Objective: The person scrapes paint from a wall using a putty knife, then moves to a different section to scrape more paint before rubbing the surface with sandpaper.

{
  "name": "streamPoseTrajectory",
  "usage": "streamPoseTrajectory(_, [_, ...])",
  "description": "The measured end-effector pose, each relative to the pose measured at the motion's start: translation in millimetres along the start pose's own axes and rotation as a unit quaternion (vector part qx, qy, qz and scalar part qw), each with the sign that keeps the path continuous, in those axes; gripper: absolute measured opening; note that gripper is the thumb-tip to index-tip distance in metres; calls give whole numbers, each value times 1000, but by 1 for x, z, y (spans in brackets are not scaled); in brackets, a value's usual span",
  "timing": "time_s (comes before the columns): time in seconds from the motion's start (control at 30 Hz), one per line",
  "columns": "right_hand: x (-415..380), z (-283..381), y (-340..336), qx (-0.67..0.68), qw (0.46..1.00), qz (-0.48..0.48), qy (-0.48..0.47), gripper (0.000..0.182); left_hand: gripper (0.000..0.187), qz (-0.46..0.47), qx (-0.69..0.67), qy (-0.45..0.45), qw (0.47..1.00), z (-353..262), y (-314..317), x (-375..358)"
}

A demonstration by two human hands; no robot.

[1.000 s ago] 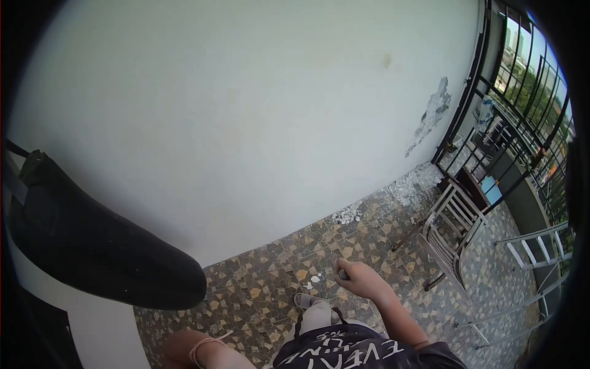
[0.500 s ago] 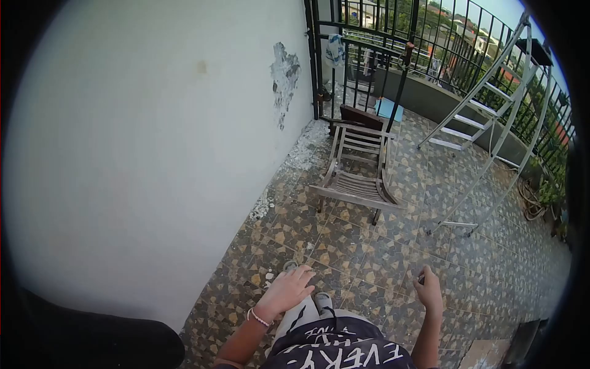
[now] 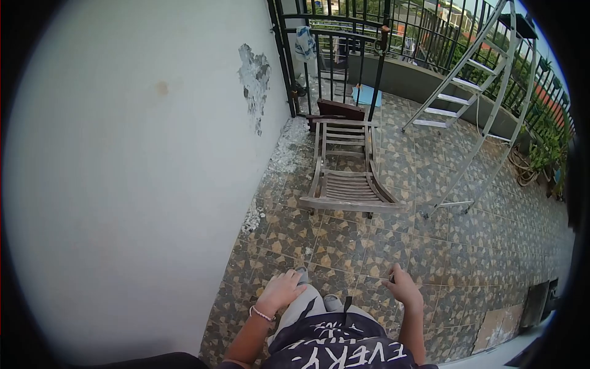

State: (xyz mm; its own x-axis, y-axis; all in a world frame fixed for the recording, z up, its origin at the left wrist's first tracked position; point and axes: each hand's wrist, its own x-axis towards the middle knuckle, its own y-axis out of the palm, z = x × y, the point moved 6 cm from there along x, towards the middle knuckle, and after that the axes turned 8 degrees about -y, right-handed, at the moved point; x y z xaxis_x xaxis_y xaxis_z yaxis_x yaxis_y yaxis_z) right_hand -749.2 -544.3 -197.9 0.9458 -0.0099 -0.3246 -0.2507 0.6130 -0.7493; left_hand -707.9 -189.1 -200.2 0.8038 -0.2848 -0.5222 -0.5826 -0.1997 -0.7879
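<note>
My left hand (image 3: 281,291) hangs by my left thigh with its fingers loosely stretched and nothing in them. A beaded bracelet (image 3: 262,313) circles that wrist. Out to the right of my legs, my right hand (image 3: 405,289) is curled round a small dark object (image 3: 392,278), mostly hidden by the fingers; I cannot tell its kind. Ahead of both hands a weathered wooden slatted chair (image 3: 350,184) stands on the tiled floor (image 3: 344,246). The white wall (image 3: 141,184) on my left has a patch of peeled paint (image 3: 254,83).
Paint flakes (image 3: 287,147) lie along the wall's foot. A black metal gate (image 3: 332,67) with a cloth (image 3: 305,43) on it stands behind the chair. An aluminium stepladder (image 3: 467,86) is spread at the right, near potted plants (image 3: 547,150). A flat board (image 3: 498,326) lies lower right.
The view has turned slightly, so the wall patch, gate and ladder sit further left. My right hand has come inward toward my body. My left hand stays by my thigh.
</note>
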Motion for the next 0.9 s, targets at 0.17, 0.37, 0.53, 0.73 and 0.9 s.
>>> streamPoseTrajectory(0.17, [76, 89, 10, 50, 999, 1, 9, 48, 53, -39, -4, -2, 999, 76, -49, 34])
streamPoseTrajectory(0.37, [163, 215, 24, 144, 985, -88, -25, 42, 53, -49, -15, -47, 998, 176, -102, 57])
streamPoseTrajectory(0.53, [239, 242, 70, 507, 857, -82, 44, 29, 51, -30, -22, -95, 995, 220, -145, 88])
streamPoseTrajectory(0.73, [346, 245, 138, 762, 640, -28, 91, 19, 49, 13, -9, -109, 994, 248, -184, 168])
streamPoseTrajectory(0.9, [460, 261, 189, 833, 540, 12, 124, 12, 46, 80, -46, -78, 993, 284, -208, 267])
